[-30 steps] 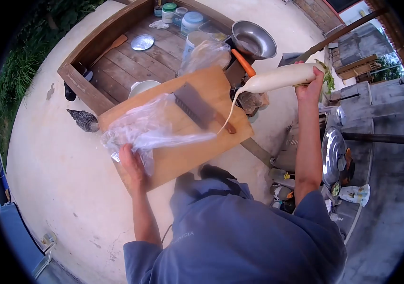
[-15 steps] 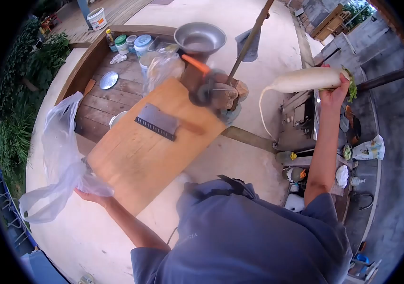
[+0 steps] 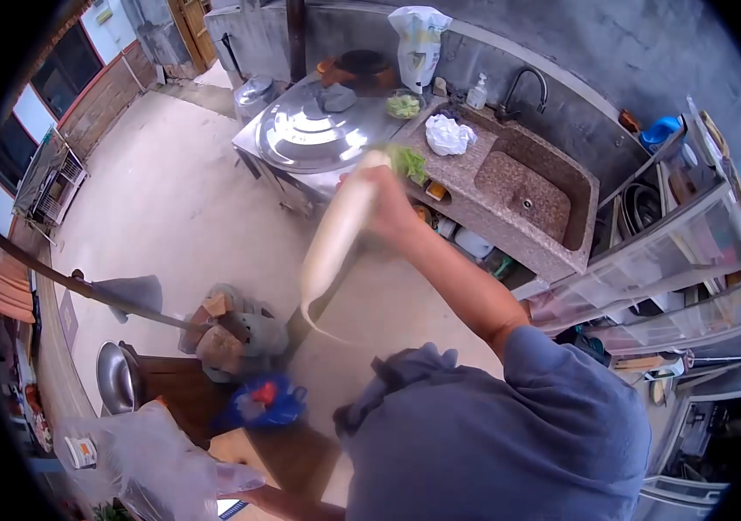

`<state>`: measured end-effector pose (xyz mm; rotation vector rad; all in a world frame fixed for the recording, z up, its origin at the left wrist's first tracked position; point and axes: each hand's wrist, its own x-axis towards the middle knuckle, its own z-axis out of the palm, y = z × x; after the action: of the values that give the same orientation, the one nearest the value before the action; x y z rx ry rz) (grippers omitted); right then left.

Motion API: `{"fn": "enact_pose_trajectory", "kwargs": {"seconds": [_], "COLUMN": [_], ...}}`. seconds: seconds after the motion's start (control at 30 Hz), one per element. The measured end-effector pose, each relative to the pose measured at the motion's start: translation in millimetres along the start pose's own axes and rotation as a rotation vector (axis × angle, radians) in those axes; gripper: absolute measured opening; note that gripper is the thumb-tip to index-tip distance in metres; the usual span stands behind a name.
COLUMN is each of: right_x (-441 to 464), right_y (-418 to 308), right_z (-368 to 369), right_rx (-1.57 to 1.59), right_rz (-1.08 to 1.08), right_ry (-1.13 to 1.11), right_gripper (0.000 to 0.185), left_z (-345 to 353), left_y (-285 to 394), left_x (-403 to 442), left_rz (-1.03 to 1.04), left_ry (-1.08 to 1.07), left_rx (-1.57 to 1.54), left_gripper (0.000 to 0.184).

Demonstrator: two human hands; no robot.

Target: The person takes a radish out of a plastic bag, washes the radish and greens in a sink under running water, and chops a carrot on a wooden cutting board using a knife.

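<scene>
A long white daikon radish (image 3: pixel 335 230) hangs tilted in my right hand (image 3: pixel 390 201). My fingers close around its leafy end, and its thin root tail points down toward the floor. Green leaf stubs (image 3: pixel 408 163) stick out beside the hand. At the bottom left, a clear plastic bag (image 3: pixel 149 460) is held by my left hand (image 3: pixel 253 497), mostly hidden behind the plastic. A corner of the wooden cutting board (image 3: pixel 236 447) shows near the bag, along with part of the cleaver's blade (image 3: pixel 230 507).
Ahead is a stone sink (image 3: pixel 531 191) with a faucet (image 3: pixel 522 91). White crumpled plastic (image 3: pixel 450 135) lies on its counter. A large metal lid (image 3: pixel 314 130) covers the stove, with a bowl of greens (image 3: pixel 403 106) nearby. Bricks (image 3: pixel 223 343) and a blue bag (image 3: pixel 262 399) are at left; shelves (image 3: pixel 665 260) stand right.
My view has swung right, from the cutting board toward the sink and stove. The radish, held level before, now hangs tail-down in my right hand. The plastic bag stays in my left hand.
</scene>
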<state>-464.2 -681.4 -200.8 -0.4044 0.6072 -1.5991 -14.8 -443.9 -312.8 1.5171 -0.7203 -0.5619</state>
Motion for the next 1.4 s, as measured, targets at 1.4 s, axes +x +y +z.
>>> {"fn": "enact_pose_trajectory", "kwargs": {"seconds": [1.4], "right_x": [246], "right_y": [-264], "right_z": [-776], "right_rx": [-0.521], "right_rz": [0.115], "right_ry": [1.094], "right_gripper": [0.054], "left_z": [780], "left_y": [57], "left_x": [-162], "left_rz": [-0.699], "left_ry": [-1.300], "left_rx": [0.354], "left_gripper": [0.064]}}
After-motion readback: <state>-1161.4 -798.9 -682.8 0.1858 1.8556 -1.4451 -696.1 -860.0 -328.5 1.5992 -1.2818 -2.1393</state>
